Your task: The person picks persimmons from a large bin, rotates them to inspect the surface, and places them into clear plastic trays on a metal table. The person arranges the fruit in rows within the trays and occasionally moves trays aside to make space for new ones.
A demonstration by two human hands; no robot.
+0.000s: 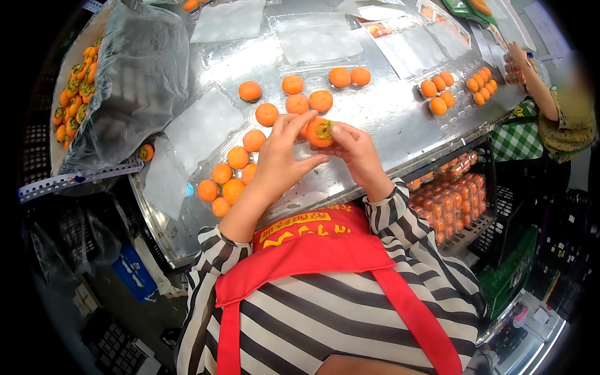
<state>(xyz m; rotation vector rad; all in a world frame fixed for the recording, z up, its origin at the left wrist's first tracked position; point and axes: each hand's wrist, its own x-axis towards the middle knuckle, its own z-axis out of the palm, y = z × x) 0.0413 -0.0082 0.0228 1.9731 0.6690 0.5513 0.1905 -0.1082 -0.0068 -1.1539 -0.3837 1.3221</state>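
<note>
My right hand (354,150) holds an orange persimmon (319,132) with its green calyx facing up and to the right. Beside it, my left hand (283,154) is spread, fingertips over the fruit's far left side and thumb pointing at its near side; whether it touches the fruit is unclear. Beyond my hands, several persimmons (321,101) sit in or by a clear plastic tray on the metal table (389,108). More persimmons (237,157) fill a clear tray (194,180) to the left, partly hidden by my left forearm.
A plastic-lined crate (136,70) of persimmons stands at the left. Clear trays with sheets (316,40) lie at the back. Filled trays (438,91) are at the right, where a co-worker's hand (518,54) touches a pack. Packed fruit (450,201) is stacked below the table edge.
</note>
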